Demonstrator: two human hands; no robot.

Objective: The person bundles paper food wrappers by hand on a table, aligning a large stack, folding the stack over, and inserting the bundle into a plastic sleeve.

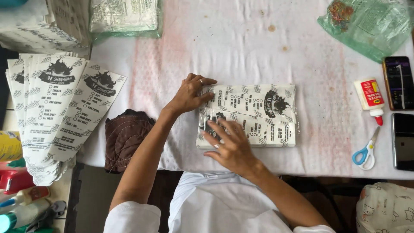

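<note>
The right hand covers the lower left of the printed paper stack. At the right edge a dark phone is cut off; at upper right the green plastic bag blurs its contents.

A stack of white paper sleeves with black print is lying at the middle of the table. A fanned pile of the same printed sleeves is sitting at the left. A clear green-tinted plastic bag is lying far right. A white glue bottle with a red label is lying right, beside two dark phone screens. Another clear packet is resting at the far edge.
</note>
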